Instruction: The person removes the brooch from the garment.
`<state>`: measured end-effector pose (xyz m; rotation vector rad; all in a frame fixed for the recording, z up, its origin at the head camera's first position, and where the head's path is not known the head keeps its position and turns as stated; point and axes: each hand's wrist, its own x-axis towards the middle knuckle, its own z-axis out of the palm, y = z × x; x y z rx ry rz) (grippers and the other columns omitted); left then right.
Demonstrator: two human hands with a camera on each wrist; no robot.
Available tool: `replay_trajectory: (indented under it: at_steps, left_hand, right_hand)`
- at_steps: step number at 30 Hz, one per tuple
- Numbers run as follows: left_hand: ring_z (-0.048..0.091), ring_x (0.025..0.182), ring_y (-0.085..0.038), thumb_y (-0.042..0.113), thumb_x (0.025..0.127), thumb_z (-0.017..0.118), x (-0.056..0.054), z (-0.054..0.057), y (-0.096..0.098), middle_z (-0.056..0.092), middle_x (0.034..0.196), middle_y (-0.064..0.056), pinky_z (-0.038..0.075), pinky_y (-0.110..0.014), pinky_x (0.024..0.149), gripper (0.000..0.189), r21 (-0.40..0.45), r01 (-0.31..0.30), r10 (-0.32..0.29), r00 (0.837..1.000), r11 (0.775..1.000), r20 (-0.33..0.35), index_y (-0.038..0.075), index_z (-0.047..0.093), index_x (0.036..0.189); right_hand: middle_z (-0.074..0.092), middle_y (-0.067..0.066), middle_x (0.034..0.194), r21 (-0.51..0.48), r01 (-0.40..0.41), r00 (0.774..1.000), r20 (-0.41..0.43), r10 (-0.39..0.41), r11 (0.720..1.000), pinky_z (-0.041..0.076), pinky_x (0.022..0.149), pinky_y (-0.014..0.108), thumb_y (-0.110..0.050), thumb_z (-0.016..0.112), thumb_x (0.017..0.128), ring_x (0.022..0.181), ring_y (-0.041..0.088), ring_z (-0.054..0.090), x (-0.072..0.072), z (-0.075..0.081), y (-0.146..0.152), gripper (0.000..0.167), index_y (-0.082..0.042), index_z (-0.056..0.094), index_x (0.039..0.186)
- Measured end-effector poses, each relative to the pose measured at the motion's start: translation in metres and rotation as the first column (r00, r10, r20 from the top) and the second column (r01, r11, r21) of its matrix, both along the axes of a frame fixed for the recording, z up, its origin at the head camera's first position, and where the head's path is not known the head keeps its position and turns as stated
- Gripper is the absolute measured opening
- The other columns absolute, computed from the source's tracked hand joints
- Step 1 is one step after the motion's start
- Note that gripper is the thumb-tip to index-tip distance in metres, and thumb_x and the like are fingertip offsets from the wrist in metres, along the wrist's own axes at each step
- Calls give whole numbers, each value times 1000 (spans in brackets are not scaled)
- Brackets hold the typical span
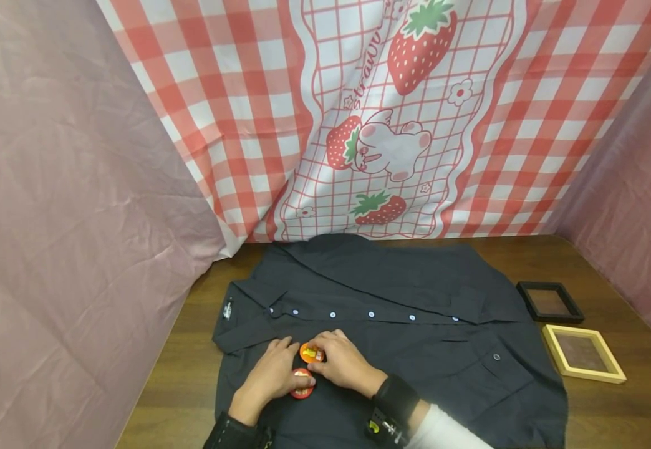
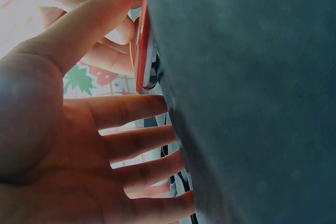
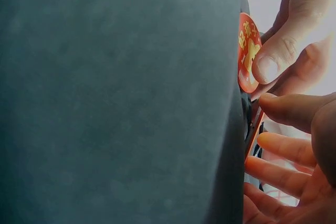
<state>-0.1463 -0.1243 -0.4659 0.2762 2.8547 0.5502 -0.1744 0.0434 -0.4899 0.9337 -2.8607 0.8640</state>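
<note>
A dark button-up shirt (image 1: 415,349) lies spread on the wooden table, with two round pin badges on its near half. My left hand (image 1: 272,372) rests its thumb on the face of the red badge (image 1: 302,393), its fingers reaching straight to the cloth. In the right wrist view yellow characters and a figure show on this red badge (image 3: 244,45). Just beyond it, my right hand (image 1: 345,363) holds the orange badge (image 1: 308,353) by its edge between thumb and fingers. The left wrist view catches the red badge (image 2: 140,51) edge-on against the shirt.
To the right of the shirt lie a black square frame (image 1: 574,308) and a pale yellow frame (image 1: 595,375). A strawberry-print checked cloth (image 1: 258,93) hangs behind the table. Pink curtains (image 1: 67,187) close off both sides.
</note>
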Motion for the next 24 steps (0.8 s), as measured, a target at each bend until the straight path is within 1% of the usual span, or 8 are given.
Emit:
replay_trajectory:
  at_steps: [13,24]
  left_hand:
    - [46,130,-44,44,74,81,-1,-1,-1,52,137,-27,44,-56,103,76,3,17,-17,1000,1000,-13,-5,59,127]
    - [45,130,-45,46,74,81,-2,-1,0,51,139,-27,44,-57,104,78,-17,11,-11,1000,1000,10,-5,58,128]
  right_hand:
    - [68,1,98,-15,20,1000,-2,-20,1000,46,75,26,-22,79,78,83,12,51,-2,0,0,30,-9,72,104]
    - [67,0,97,-12,25,1000,11,-25,1000,47,75,25,-24,78,80,83,11,50,-2,-1,1,28,-9,72,103]
